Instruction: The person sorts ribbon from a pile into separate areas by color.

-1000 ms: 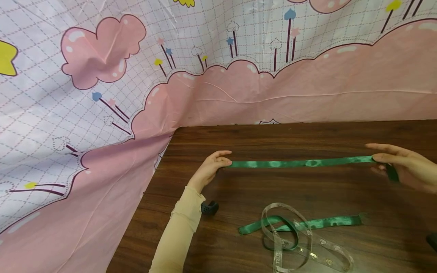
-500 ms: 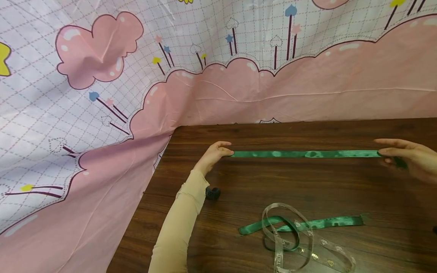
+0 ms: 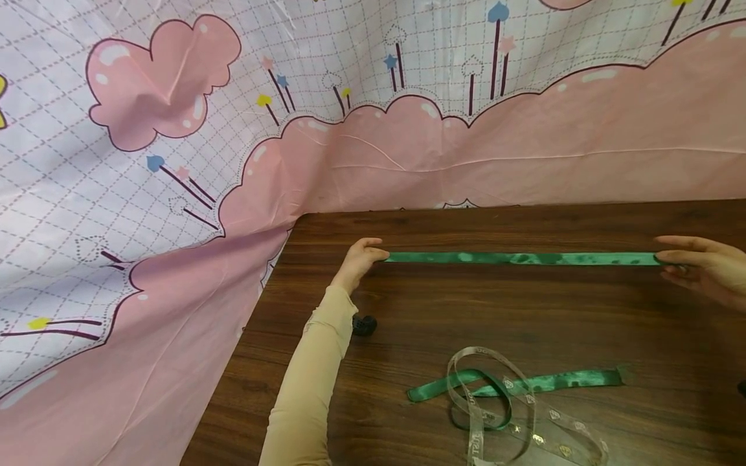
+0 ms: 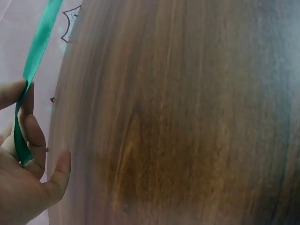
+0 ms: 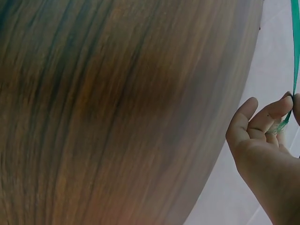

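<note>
A shiny green ribbon [image 3: 524,259] is stretched straight and level between my two hands in the head view. My left hand [image 3: 358,262] pinches it near one end between thumb and finger. In the left wrist view a short tail of the ribbon [image 4: 21,140] hangs down across the palm side of the fingers. My right hand [image 3: 708,265] pinches the other end. Its frayed tip [image 5: 282,125] pokes out below the fingertips in the right wrist view. On the table below lie a second green ribbon [image 3: 574,380] and a sheer ribbon with gold print [image 3: 533,414], loosely looped over each other.
The dark wooden table [image 3: 408,310] has its left edge beside my left arm. A pink and white patterned cloth [image 3: 361,155] hangs behind and to the left. A black device [image 3: 364,325] shows by my left wrist.
Both hands have moved away from me over the table with the ribbon. The right hand has shifted outward, and the ribbon now runs straighter with a longer span between the hands.
</note>
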A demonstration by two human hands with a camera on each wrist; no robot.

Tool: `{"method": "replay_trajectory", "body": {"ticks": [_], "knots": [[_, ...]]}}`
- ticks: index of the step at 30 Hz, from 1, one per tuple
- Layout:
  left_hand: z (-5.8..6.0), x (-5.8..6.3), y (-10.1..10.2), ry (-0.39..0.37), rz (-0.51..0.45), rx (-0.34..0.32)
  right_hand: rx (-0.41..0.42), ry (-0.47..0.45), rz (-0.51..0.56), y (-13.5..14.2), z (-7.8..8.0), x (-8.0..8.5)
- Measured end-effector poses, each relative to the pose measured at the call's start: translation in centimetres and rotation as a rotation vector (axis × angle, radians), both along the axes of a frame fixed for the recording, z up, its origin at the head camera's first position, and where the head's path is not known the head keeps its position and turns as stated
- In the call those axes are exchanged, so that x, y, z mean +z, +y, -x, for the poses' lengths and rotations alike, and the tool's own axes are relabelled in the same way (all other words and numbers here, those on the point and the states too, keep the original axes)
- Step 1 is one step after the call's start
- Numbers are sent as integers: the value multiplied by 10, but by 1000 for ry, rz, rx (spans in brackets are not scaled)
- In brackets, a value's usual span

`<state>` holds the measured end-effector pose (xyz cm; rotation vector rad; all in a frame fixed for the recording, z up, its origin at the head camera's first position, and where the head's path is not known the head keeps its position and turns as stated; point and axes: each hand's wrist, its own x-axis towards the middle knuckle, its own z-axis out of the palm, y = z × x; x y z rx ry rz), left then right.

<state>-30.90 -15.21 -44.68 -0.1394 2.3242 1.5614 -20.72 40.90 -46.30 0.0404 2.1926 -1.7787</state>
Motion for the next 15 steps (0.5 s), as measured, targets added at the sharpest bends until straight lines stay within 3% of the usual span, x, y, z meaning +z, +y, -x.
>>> {"method": "replay_trajectory", "body": {"ticks": [4, 9, 15], "knots": [[3, -4, 0, 1, -12, 23, -33, -27, 126, -1, 1, -2], [7, -11, 3, 10, -33, 40, -52, -16, 457, -4, 1, -8], [9, -15, 10, 17, -30, 42, -23, 13, 534, -5, 0, -15]]}}
